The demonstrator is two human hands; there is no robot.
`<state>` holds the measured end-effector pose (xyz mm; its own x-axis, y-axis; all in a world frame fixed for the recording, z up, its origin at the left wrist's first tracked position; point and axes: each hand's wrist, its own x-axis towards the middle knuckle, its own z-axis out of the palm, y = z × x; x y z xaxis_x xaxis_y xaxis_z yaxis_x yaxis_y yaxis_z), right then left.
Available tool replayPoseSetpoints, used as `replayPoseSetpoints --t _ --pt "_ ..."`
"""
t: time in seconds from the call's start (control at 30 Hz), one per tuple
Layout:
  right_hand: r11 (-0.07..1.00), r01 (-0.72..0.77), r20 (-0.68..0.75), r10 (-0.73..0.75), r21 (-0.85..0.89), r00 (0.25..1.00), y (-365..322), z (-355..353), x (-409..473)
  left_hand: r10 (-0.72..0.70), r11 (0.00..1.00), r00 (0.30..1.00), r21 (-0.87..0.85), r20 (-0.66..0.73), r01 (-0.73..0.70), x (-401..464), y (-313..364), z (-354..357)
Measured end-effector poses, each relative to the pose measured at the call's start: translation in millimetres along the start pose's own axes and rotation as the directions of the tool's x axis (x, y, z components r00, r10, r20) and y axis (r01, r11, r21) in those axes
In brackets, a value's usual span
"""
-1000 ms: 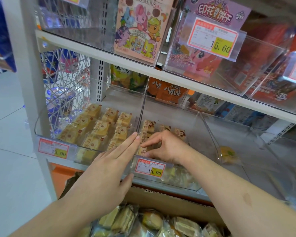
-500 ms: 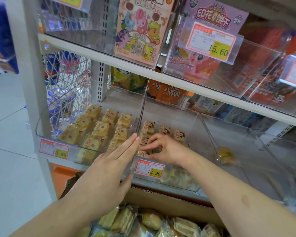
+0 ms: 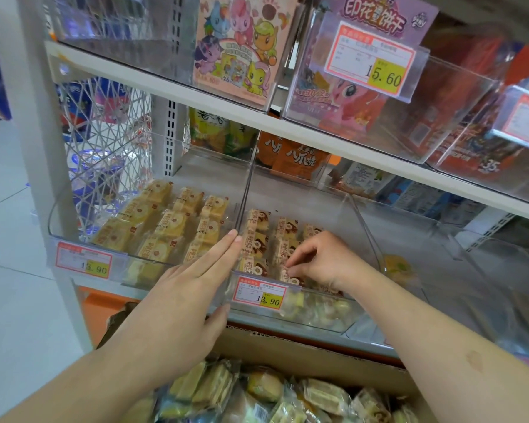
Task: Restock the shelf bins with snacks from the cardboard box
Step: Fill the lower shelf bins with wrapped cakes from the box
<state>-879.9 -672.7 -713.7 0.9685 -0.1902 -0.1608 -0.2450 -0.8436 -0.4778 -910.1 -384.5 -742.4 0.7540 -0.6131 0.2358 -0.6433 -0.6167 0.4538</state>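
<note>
Your right hand point(image 3: 321, 261) pinches a snack point(image 3: 287, 274) mid-frame; your left hand point(image 3: 193, 288), fingers straight, braces the bin point(image 3: 361, 221); nudge wrong and the rows topple

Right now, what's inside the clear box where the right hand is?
The middle bin holds small wrapped brown-and-cream snack packs in rows. The right hand pinches one and covers whatever lies beneath it.

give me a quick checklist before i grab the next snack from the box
1. Right hand clear of the front-row packet: not ok, fingertips pinch it.
2. Left hand free: ok, fingers straight along the divider.
3. Room in middle bin: ok, back part bare.
4. Rows straight: cannot tell, hand covers the front.
5. Stock in cardboard box: ok, many packets.
</note>
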Motion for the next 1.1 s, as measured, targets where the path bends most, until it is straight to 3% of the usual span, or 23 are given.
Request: replayPoseSetpoints --t 0.27,0.43,0.73,0.8,0.9,1.0,1.1 --pt "0.998 -0.048 0.021 0.049 -0.047 0.999 -7 6 1 -0.025 1.0 1.0 0.007 0.007 0.025 -1 3 0" --pt "0.999 0.035 0.113 -0.033 -0.009 0.993 8 -8 -5 -0.039 0.999 0.999 0.002 0.008 0.039 -1 4 -1" --pt "0.987 -0.011 0.1 0.028 -0.161 0.995 -10 -5 -11 -0.054 0.999 0.998 0.003 0.018 0.054 -3 9 -5" --pt "0.994 0.011 0.102 0.0 -0.109 0.995 -13 -12 -27 -0.056 0.998 0.998 -0.007 0.032 0.056 -4 12 -8" --pt "0.998 0.057 -0.067 -0.055 0.02 0.996 -9 -22 -65 -0.061 0.998 0.996 -0.007 0.067 0.062 -8 18 -12" --pt "0.982 0.18 -0.29 -0.155 0.059 0.944 9 -25 -119 -0.037 0.999 0.997 -0.032 0.068 0.039 -18 34 -16" --pt "0.964 0.246 -0.366 -0.196 0.096 0.91 32 -16 -182 0.02 0.999 0.999 -0.035 0.044 -0.019 -37 55 -17"
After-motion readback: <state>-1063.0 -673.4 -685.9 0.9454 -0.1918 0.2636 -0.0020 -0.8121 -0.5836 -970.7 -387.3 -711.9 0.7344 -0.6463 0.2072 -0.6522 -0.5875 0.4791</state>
